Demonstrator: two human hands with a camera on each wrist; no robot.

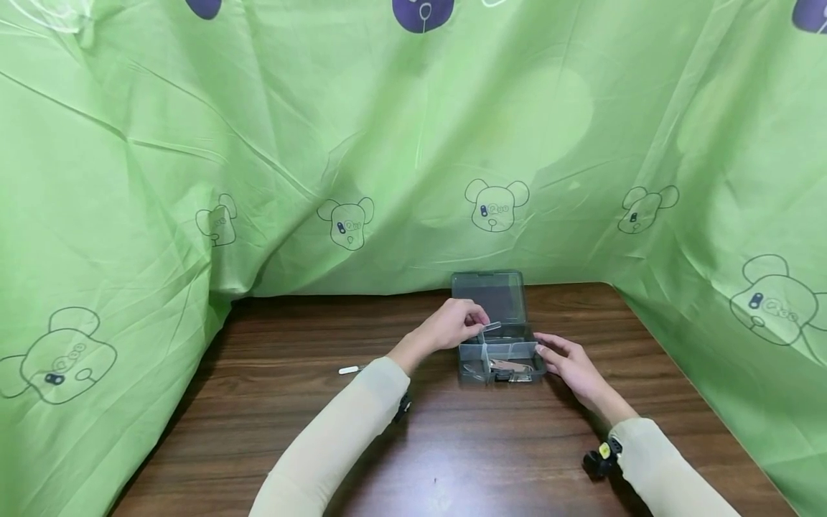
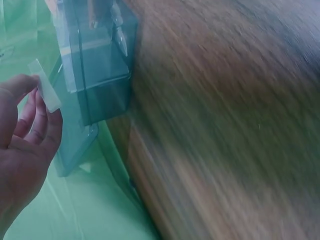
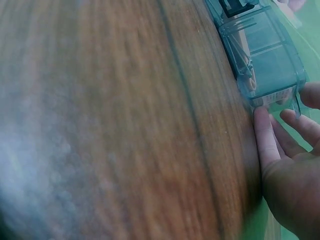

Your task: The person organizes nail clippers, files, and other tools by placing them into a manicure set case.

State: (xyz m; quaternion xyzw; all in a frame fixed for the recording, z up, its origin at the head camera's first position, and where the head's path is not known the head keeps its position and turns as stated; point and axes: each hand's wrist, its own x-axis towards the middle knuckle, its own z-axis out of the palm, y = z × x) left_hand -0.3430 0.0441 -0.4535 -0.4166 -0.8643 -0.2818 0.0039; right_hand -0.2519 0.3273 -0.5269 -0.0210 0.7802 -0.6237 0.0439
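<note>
A clear grey-blue plastic box [image 1: 502, 375] with inner compartments stands on the table, its lid [image 1: 489, 296] tilted back open. My left hand [image 1: 452, 323] is above the box's back left part. Its thumb and fingers pinch a small clear plastic strip [image 2: 46, 87], seen most plainly in the left wrist view. At the box's right end, my right hand [image 1: 571, 365] holds the wall, thumb at the rim and fingers along the side. A flat pinkish metal piece, like a nail clipper [image 1: 509, 365], lies in the front compartment.
A thin white-ended tool [image 1: 351, 370] lies on the brown wooden table [image 1: 291, 330], partly hidden behind the left sleeve. Green printed cloth [image 1: 413, 143] hangs behind the table and down both sides. The open lid stands close to the back cloth.
</note>
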